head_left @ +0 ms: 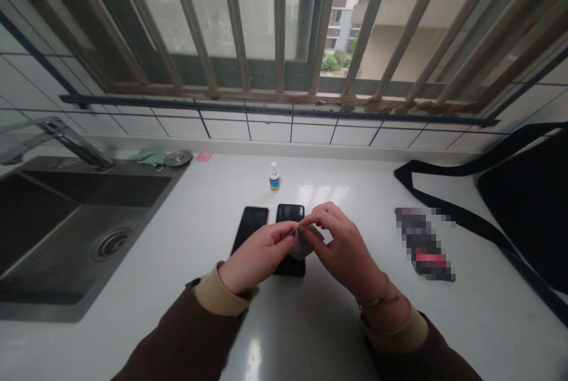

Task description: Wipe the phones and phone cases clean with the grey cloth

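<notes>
Both hands meet over the counter, pinching a small thin grey piece [302,246] that looks like a cloth or wipe. My left hand [261,251] is closed on its left side, thumb against fingers. From the right, my right hand [339,242] grips its upper edge between thumb and fingertips. Directly beneath lies a black smartphone [290,212], partly covered by the hands and the grey piece. A second dark smartphone [251,224] lies to its left, partly behind my left hand. Beyond the phones stands a small white spray bottle [274,178] with a blue and orange label.
At left is a steel sink [146,215] with a chrome faucet [75,141]. A green cloth [151,157], a round metal lid [178,158] and a pink scrap [203,157] lie behind it. A black bag [528,203] with straps and a pixelated item [423,245] are at right.
</notes>
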`<action>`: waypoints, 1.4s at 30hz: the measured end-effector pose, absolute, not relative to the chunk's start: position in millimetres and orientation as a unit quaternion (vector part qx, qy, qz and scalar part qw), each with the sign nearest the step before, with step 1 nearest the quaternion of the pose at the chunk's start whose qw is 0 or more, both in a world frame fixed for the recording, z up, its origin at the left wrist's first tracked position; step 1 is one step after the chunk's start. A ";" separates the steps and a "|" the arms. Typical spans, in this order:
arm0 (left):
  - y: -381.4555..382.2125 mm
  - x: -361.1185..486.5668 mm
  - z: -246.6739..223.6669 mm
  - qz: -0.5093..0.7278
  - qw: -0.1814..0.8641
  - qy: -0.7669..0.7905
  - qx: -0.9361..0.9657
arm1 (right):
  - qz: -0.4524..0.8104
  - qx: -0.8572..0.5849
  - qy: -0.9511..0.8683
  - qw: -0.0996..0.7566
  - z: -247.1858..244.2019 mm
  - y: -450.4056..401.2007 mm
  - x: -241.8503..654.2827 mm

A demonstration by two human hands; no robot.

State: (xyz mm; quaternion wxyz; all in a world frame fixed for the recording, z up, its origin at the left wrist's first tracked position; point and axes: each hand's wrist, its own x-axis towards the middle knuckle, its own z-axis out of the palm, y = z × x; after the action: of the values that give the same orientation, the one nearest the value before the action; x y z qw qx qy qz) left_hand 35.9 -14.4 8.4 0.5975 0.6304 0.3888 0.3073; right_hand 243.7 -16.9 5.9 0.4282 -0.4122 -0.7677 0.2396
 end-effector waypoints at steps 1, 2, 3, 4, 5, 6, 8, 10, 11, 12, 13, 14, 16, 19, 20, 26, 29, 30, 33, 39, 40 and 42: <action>-14.7 36.3 8.5 0.308 0.620 0.386 0.610 | 0.238 -0.411 -0.769 0.429 6.6 -17.1 243.5; -15.1 36.7 8.2 0.308 0.644 0.382 0.586 | 0.236 -0.409 -0.770 0.429 7.3 -17.3 243.3; -15.6 37.0 7.5 0.310 0.667 0.379 0.562 | 0.233 -0.408 -0.772 0.428 7.9 -17.5 243.1; -16.0 37.1 6.4 0.312 0.686 0.377 0.538 | 0.230 -0.407 -0.774 0.427 8.3 -17.7 243.0; -16.4 37.2 5.1 0.313 0.701 0.375 0.519 | 0.228 -0.407 -0.776 0.425 8.5 -18.0 243.0; -16.7 37.2 3.7 0.312 0.713 0.373 0.505 | 0.225 -0.409 -0.777 0.423 8.5 -18.3 243.0; -16.9 37.1 1.4 0.303 0.728 0.369 0.492 | 0.221 -0.415 -0.777 0.419 7.8 -19.0 243.2; -17.1 37.6 0.7 0.293 0.738 0.367 0.485 | 0.219 -0.421 -0.776 0.416 6.6 -19.7 243.3; -17.3 38.0 1.1 0.291 0.742 0.369 0.478 | 0.220 -0.424 -0.775 0.414 6.0 -20.0 243.4; -17.7 38.5 1.9 0.294 0.748 0.371 0.465 | 0.222 -0.427 -0.772 0.414 5.6 -20.2 243.5; -18.1 38.9 3.1 0.302 0.755 0.372 0.447 | 0.223 -0.431 -0.768 0.417 5.4 -20.2 243.6; -18.6 39.1 4.4 0.316 0.762 0.372 0.425 | 0.224 -0.435 -0.763 0.422 5.5 -20.2 243.7; -19.6 38.8 6.5 0.349 0.778 0.368 0.371 | 0.222 -0.444 -0.751 0.434 6.0 -19.9 243.9; -20.3 37.2 6.7 0.363 0.805 0.363 0.298 | 0.226 -0.459 -0.735 0.445 7.3 -19.5 243.9; -20.3 36.9 5.9 0.361 0.810 0.361 0.289 | 0.231 -0.464 -0.729 0.446 7.8 -19.6 243.8; -18.6 41.3 -4.3 0.380 0.755 0.331 0.420 | 0.274 -0.502 -0.679 0.460 9.2 -21.0 242.9; -17.7 43.9 -8.8 0.394 0.729 0.362 0.427 | 0.316 -0.510 -0.655 0.459 7.5 -21.0 242.0; -17.6 44.3 -9.5 0.395 0.730 0.365 0.423 | 0.332 -0.513 -0.645 0.459 6.4 -20.8 241.7; -17.6 44.2 -9.2 0.392 0.743 0.355 0.409 | 0.379 -0.519 -0.605 0.470 2.7 -19.9 241.5; -17.5 43.6 -3.8 0.382 0.763 0.363 0.375 | 0.444 -0.514 -0.541 0.496 -0.4 -18.1 243.0; -17.5 43.4 -2.8 0.379 0.765 0.364 0.373 | 0.448 -0.515 -0.532 0.501 -0.1 -17.9 243.2; -17.5 42.8 -1.0 0.379 0.765 0.362 0.375 | 0.456 -0.513 -0.519 0.509 0.8 -17.7 243.5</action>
State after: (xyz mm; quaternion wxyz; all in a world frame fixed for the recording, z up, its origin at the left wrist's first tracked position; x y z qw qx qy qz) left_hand 42.8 -17.5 -1.0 0.7648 0.3753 0.3617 0.3788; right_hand 243.5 -17.7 0.8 0.5094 -0.5132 -0.5191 0.4557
